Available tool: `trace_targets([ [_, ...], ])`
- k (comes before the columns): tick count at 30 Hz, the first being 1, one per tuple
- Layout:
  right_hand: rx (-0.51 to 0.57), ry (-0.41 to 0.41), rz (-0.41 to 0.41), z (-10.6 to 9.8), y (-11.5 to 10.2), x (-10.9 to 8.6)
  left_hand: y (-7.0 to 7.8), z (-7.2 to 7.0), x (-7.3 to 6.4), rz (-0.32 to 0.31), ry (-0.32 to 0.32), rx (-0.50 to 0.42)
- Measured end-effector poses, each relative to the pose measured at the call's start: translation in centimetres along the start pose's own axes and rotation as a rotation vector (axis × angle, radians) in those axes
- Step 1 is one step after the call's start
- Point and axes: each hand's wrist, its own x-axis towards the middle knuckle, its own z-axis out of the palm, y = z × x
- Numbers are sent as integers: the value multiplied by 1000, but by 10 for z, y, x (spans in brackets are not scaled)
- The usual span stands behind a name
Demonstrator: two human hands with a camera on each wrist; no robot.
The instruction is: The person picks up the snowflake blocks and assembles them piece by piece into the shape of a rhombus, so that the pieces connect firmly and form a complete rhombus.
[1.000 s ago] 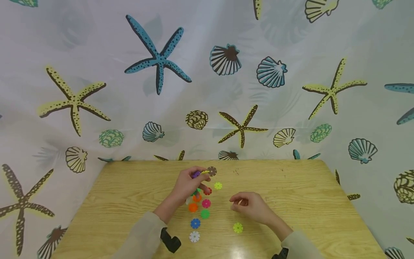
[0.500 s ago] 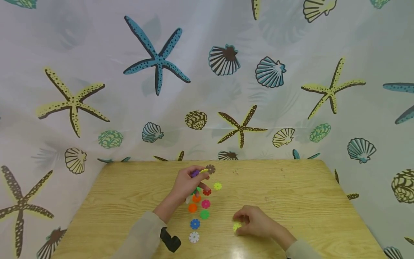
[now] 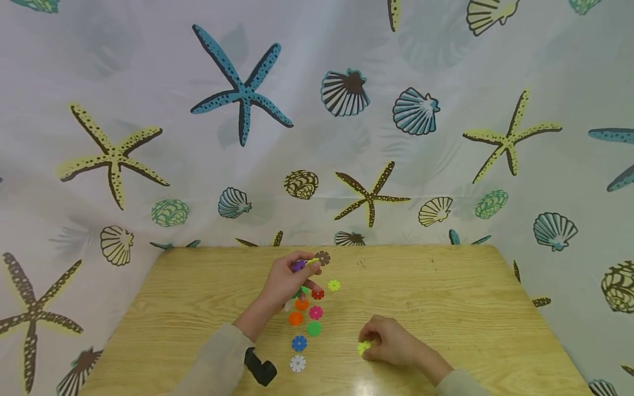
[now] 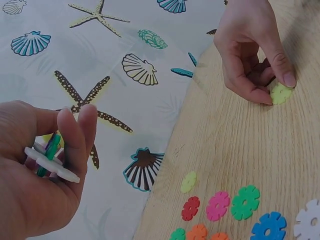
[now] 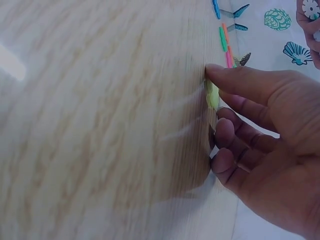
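My left hand (image 3: 287, 280), raised over the table's far part, holds several joined plastic discs with notched rims. A purple disc (image 3: 299, 266) and a yellow disc (image 3: 312, 261) show in the head view. White (image 4: 52, 165) and green (image 4: 52, 145) discs of the joined piece appear in the left wrist view; curled fingers hide some of it. At the tabletop on the right, my right hand (image 3: 393, 342) pinches a loose yellow-green disc (image 3: 364, 347) by its edge between thumb and fingers. That disc looks flat on or just against the wood in the right wrist view (image 5: 213, 96).
Loose discs lie between the hands on the wooden table (image 3: 446, 297): white (image 3: 298, 363), blue (image 3: 299, 343), green (image 3: 314, 328), pink (image 3: 316, 312), orange (image 3: 295, 318), red (image 3: 318, 293), yellow (image 3: 334, 285) and brown (image 3: 323, 258). A patterned curtain (image 3: 307, 143) surrounds the table.
My right hand has come down toward the near edge and taken hold of the yellow-green disc, which has stayed in place. The left hand has hardly moved.
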Motion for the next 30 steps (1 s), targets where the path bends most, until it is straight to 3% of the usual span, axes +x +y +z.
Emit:
trace_targets([
  [14,-106,20,-36,2,-2,1,0,-3,1,-1,-35,6],
  [22,25,1,12,1,-4,2,1,-4,0,2,-31,-2],
  [30,27,99,14,-4,-6,12,2,-4,-1,7,-46,2],
])
